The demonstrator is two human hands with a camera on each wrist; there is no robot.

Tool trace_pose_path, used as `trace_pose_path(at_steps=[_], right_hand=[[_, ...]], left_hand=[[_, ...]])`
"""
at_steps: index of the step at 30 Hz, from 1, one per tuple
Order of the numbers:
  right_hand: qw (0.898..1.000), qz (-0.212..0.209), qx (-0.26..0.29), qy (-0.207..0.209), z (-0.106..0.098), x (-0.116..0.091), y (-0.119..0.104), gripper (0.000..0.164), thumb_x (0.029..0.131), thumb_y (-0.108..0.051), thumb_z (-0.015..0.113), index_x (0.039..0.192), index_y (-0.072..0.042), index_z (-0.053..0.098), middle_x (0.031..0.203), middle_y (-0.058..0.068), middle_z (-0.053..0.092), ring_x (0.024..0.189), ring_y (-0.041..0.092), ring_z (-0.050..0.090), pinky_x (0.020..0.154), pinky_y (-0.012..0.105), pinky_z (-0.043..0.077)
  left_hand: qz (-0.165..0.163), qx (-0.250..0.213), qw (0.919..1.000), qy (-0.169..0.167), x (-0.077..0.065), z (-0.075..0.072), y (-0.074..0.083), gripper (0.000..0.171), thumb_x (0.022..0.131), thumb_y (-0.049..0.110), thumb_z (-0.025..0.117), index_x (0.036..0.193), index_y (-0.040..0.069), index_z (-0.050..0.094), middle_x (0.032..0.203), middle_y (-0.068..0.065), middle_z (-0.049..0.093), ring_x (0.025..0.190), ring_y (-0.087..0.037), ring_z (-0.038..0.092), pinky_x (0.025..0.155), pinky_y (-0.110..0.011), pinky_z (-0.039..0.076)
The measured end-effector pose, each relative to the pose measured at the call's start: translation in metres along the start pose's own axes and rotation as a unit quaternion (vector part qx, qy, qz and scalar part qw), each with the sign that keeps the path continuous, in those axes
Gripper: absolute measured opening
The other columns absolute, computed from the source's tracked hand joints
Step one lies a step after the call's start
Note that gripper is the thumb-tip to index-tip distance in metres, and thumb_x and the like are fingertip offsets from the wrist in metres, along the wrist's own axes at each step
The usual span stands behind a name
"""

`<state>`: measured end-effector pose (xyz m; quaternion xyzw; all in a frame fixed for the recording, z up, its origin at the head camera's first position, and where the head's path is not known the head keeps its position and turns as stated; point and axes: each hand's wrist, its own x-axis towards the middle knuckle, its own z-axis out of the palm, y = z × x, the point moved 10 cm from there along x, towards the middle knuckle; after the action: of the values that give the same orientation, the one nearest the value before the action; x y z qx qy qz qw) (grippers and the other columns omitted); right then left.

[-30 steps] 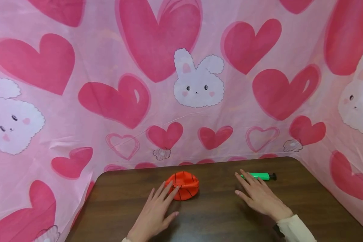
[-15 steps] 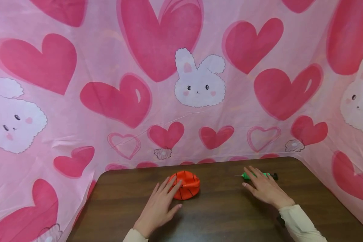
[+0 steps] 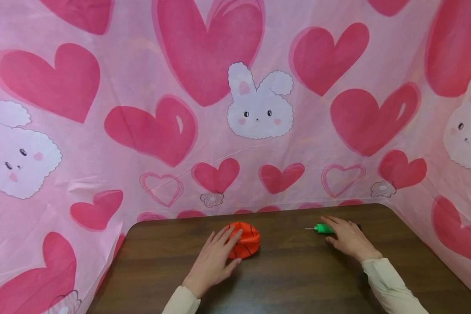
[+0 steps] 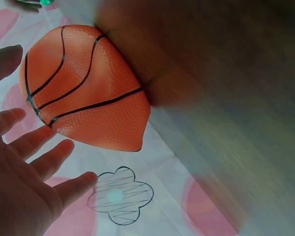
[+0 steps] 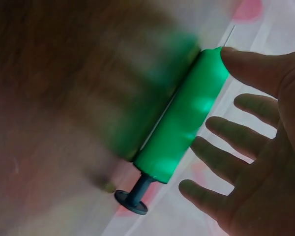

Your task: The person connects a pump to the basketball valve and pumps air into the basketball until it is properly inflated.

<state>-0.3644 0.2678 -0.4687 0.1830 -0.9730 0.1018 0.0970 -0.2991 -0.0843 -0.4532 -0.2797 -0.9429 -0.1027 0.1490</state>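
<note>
Crosswise, green pump (image 3: 324, 228), needle (image 3: 310, 228) pointing left

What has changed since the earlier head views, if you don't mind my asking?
The right hand has moved rightward along the green ball pump, baring its needle and mostly hiding its black handle in the head view. The left hand has shifted slightly right and forward, farther over the partly deflated basketball. Neither grip has visibly closed on anything. Ball pump and basketball lie where they were on the table.
</note>
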Motion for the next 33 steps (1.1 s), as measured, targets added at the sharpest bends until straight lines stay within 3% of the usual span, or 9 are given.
trace_pose_path(at_steps=[12, 22, 26, 33], right_hand=[[1.0, -0.014, -0.004, 0.02, 0.005, 0.007, 0.012, 0.055, 0.08, -0.015, 0.088, 0.13, -0.002, 0.068, 0.125, 0.021, 0.071, 0.111, 0.042, 0.069, 0.095, 0.067, 0.052], [1.0, -0.025, -0.006, 0.017, 0.009, 0.016, 0.009, 0.045, 0.079, -0.01, 0.088, 0.12, -0.004, 0.071, 0.112, 0.016, 0.071, 0.1, 0.037, 0.07, 0.086, 0.063, 0.057], [1.0, -0.026, -0.006, 0.011, 0.012, 0.018, 0.01, 0.041, 0.079, -0.008, 0.086, 0.117, -0.004, 0.071, 0.11, 0.017, 0.07, 0.097, 0.038, 0.069, 0.081, 0.063, 0.057], [1.0, -0.023, -0.008, 0.0, 0.015, 0.018, 0.01, 0.041, 0.08, -0.009, 0.086, 0.118, -0.005, 0.07, 0.113, 0.018, 0.069, 0.101, 0.04, 0.068, 0.086, 0.064, 0.056]], left_hand=[[-0.012, -0.015, 0.9998, -0.007, 0.02, 0.006, 0.0, 0.071, 0.093, 0.043, 0.076, 0.155, 0.021, 0.049, 0.151, -0.008, 0.06, 0.139, -0.034, 0.056, 0.118, -0.059, 0.043], [-0.015, -0.029, 0.9993, -0.019, 0.037, 0.021, -0.002, 0.053, 0.092, 0.038, 0.079, 0.138, 0.019, 0.062, 0.125, -0.003, 0.072, 0.111, -0.024, 0.07, 0.1, -0.048, 0.058], [-0.011, -0.037, 0.9991, -0.02, 0.04, 0.027, -0.005, 0.041, 0.091, 0.033, 0.081, 0.126, 0.019, 0.064, 0.112, -0.001, 0.074, 0.1, -0.019, 0.07, 0.093, -0.042, 0.06], [0.015, -0.042, 0.9989, 0.012, 0.042, 0.026, -0.003, 0.024, 0.092, 0.024, 0.08, 0.113, 0.023, 0.07, 0.095, 0.006, 0.066, 0.085, -0.013, 0.063, 0.08, -0.032, 0.058]])
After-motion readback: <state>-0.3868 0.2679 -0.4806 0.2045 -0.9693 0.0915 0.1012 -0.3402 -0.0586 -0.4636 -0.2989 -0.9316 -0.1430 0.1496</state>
